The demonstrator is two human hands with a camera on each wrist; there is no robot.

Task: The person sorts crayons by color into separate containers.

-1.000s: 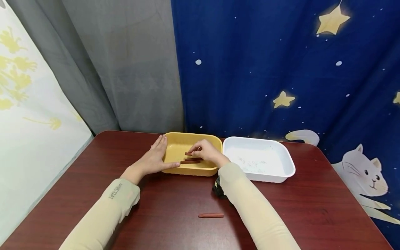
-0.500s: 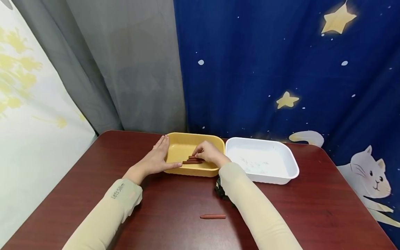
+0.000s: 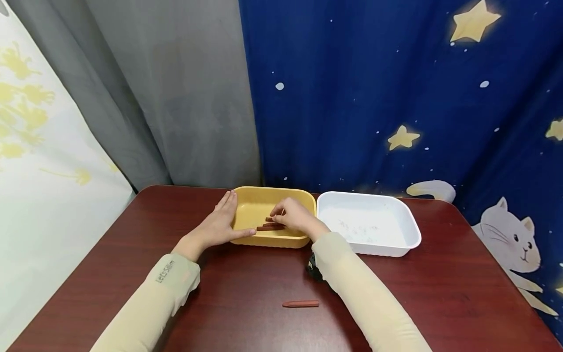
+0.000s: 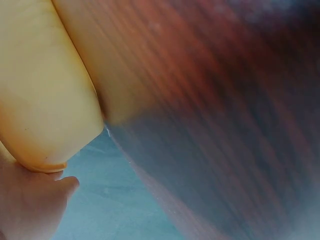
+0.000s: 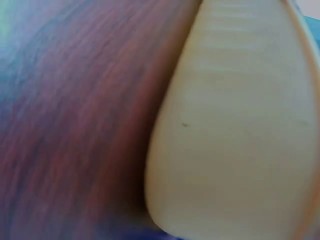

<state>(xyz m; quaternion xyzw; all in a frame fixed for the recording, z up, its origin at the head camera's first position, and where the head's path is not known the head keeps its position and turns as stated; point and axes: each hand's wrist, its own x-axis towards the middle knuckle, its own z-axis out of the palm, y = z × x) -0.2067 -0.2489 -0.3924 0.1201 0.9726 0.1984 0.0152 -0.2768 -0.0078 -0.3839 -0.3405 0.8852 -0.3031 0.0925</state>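
Observation:
My left hand (image 3: 215,222) rests against the left end of the yellow tray (image 3: 252,203), fingers straight along its side and thumb lying over the front rim. In the left wrist view part of this hand (image 4: 35,205) shows at the tray's rim. My right hand (image 3: 293,215) reaches into the tray from the right, pinching a reddish-brown crayon (image 3: 269,219) between thumb and fingers. Below it, more brown crayons (image 3: 266,228) lie side by side on the tray bottom, their right ends hidden by the hand. The right wrist view is filled by the tray's outer wall (image 5: 240,125).
A white tray (image 3: 369,215) with small specks on its bottom stands to the right of the yellow one. One reddish-brown crayon (image 3: 301,303) lies on the dark red table (image 3: 237,303) near me. Curtains (image 3: 206,98) hang behind the table's far edge.
The pinched crayon has come slightly right and down, closer to the other crayons in the tray. My left hand keeps its place on the tray; the view shifts slightly.

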